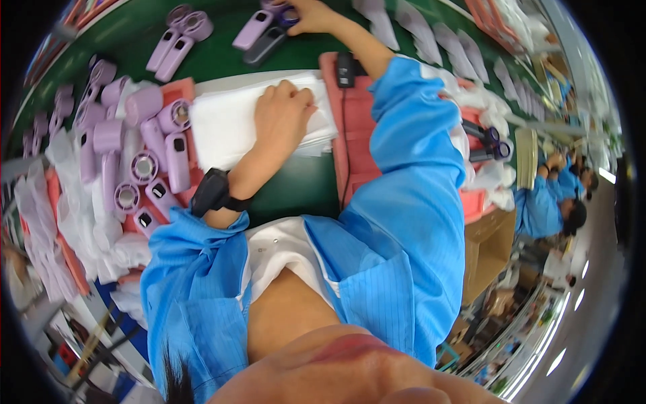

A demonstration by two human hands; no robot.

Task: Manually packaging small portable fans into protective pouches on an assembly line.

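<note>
My left hand rests on a stack of thin white sheets or bags, its fingers curled down; whatever may be between them is hidden. At the far edge of the view, my right hand closes around the round head of a handheld fan. Next to that hand lie a light purple handheld fan and a dark grey one, close together on the green table.
Several purple handheld fans crowd a pink tray at left. Another pair of purple fans lies farther off. Wrapped white items line the far right. A pink tray with a black device and cable sits beside the stack.
</note>
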